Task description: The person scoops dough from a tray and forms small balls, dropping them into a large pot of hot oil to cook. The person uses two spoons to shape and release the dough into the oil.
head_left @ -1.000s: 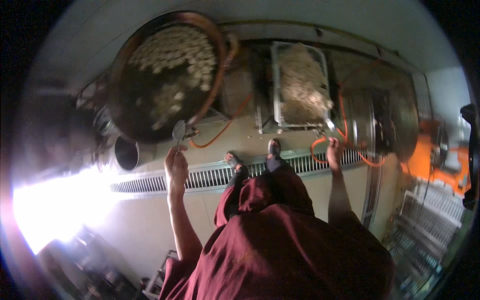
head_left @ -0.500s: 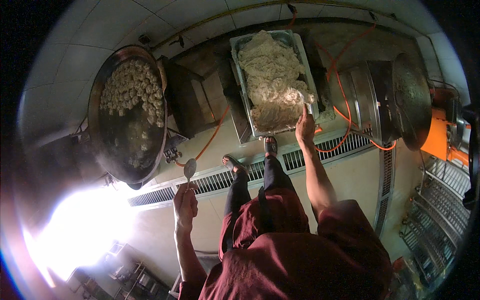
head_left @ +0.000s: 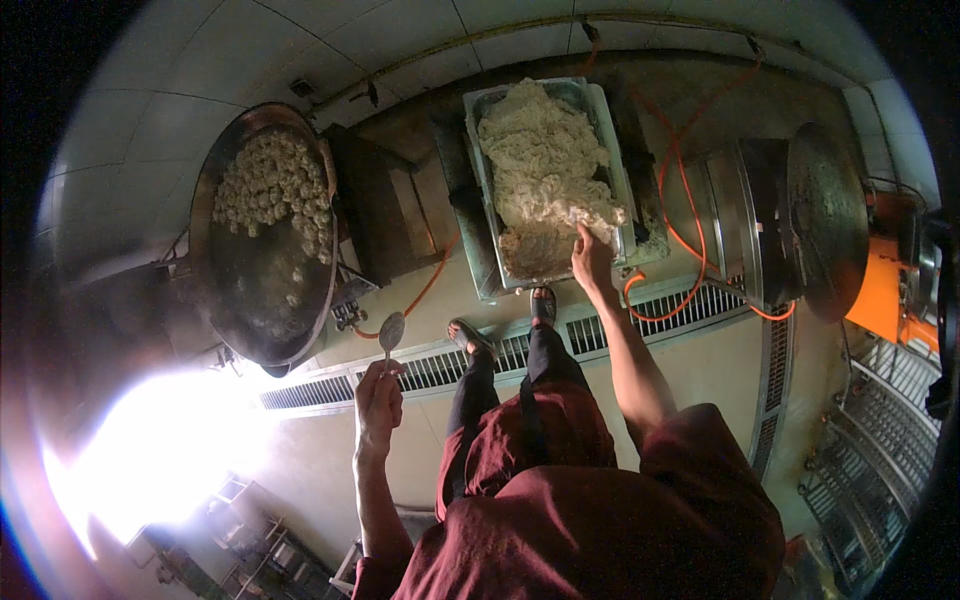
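My left hand (head_left: 377,398) is closed around the handle of a metal spoon (head_left: 392,328), whose bowl points up and away from me. The spoon is held over the floor, between the large wok and my feet. At the near right part of a deep metal tray (head_left: 616,160), my right hand (head_left: 594,265) reaches into a pale, sticky paste (head_left: 540,140). One finger is stretched out against the paste; the other fingertips are partly hidden. The paste is heaped at the tray's far side and thinner, browner toward the near end.
To the left stands a big wok (head_left: 235,320) with many pale balls (head_left: 270,185) in dark liquid. Another round dark pan (head_left: 825,215) tilts at the right, near an orange unit (head_left: 875,275). Orange hoses (head_left: 690,235) run along the floor, by a drain grate (head_left: 640,325).
My right hand has moved left and slightly nearer along the paste. My left hand with the spoon has shifted a little right. The whole view has tilted slightly.
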The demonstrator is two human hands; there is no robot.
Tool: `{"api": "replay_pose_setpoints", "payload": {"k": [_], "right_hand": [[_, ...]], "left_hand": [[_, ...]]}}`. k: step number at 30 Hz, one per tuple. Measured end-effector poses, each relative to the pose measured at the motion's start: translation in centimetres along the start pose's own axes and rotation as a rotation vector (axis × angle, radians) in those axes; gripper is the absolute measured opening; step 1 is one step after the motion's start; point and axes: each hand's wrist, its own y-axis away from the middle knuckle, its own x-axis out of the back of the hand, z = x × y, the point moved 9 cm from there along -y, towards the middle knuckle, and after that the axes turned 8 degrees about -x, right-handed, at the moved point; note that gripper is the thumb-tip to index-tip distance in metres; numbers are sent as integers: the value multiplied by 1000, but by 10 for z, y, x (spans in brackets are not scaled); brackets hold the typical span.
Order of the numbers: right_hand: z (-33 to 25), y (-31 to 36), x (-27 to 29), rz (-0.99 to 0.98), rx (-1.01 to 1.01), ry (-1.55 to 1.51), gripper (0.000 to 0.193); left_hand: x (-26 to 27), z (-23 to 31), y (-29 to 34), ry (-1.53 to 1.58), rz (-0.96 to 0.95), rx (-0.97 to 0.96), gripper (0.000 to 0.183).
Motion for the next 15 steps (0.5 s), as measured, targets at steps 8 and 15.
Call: {"api": "replay_pose_setpoints", "payload": {"k": [8,15], "right_hand": [[31,-25,1,-98,-231,98,47],[5,-14,-3,-256,-38,149,47]], "left_hand": [[15,14,13,-96,68,-105,24],[20,7,18,35,58,-88,25]]}}
